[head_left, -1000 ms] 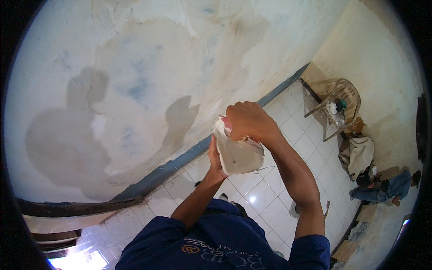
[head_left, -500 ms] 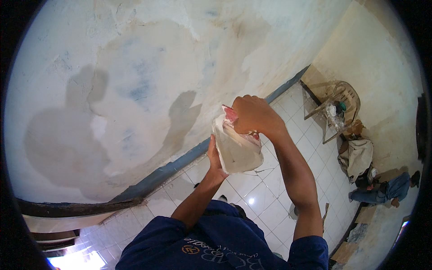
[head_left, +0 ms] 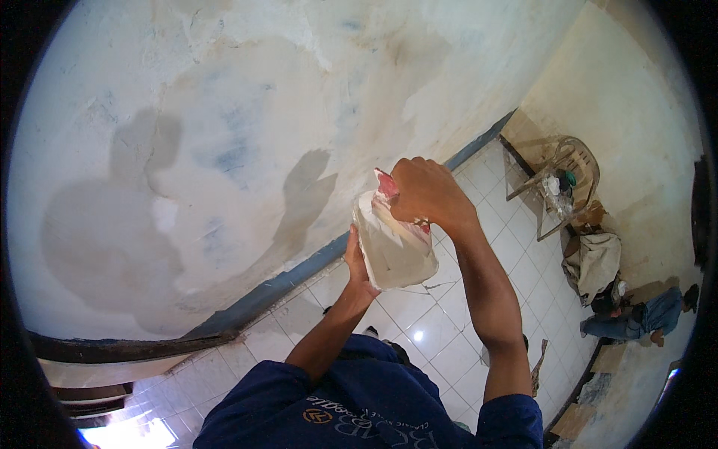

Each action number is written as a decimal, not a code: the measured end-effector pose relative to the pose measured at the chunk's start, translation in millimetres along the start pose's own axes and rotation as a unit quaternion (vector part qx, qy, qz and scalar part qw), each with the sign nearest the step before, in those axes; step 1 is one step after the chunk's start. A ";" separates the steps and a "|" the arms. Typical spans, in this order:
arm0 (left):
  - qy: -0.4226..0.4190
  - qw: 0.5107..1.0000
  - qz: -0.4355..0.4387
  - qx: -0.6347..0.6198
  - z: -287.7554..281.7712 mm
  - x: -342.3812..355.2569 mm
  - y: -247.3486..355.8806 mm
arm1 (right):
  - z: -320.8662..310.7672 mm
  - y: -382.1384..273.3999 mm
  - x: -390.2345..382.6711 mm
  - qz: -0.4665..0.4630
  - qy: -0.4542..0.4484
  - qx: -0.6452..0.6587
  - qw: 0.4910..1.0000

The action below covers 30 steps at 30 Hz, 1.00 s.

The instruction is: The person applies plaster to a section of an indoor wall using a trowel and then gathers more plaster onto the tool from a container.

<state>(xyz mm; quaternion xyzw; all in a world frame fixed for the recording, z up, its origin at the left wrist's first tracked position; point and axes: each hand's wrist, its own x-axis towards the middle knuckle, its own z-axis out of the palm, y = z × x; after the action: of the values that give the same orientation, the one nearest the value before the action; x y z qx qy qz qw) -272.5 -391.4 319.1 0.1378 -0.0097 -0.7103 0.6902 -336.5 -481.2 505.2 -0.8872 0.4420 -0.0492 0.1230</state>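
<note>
My left hand grips a pale, roughly rectangular board by its left side, with most of its fingers hidden underneath. Whitish paste smears the board's surface and thickens along its rim. Over its far end, my right hand is closed round a red, paste-coated scraper. A corner of that scraper sticks out left of the knuckles, and more red shows below the fist along the board. Both hands are held in front of the patchy wall, apart from it.
A blue-grey skirting band runs along the wall's foot above white floor tiles. At the right stand a plastic chair with items on it and a pale cloth sack. Another person is farther off at the right.
My right hand and the red scraper have shifted slightly to the right over the board. The left hand and the board stay nearly where they were.
</note>
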 end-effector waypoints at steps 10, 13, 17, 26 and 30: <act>0.001 1.000 -0.012 -0.005 12.7 -1.0 1.8 | 13.1 3.2 -0.6 0.030 0.028 0.001 0.999; 0.010 1.000 -0.010 -0.008 14.9 -3.2 2.8 | 9.8 2.2 -5.6 0.001 0.043 -0.006 0.999; 0.040 0.999 -0.004 0.005 20.8 -2.8 2.2 | 12.8 2.5 -8.4 -0.034 -0.025 -0.042 0.998; -0.001 1.000 -0.015 -0.004 17.9 -2.0 3.7 | 5.7 3.6 -5.0 0.015 0.013 -0.019 1.000; 0.014 0.999 -0.026 -0.013 19.0 -0.9 1.4 | 17.2 3.3 -4.6 0.003 0.031 -0.019 0.999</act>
<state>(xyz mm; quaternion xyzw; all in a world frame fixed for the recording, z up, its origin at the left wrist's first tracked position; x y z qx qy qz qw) -275.0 -393.9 337.8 0.1386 0.0126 -0.7258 0.6736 -338.4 -476.4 487.8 -0.8859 0.4495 -0.0681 0.0920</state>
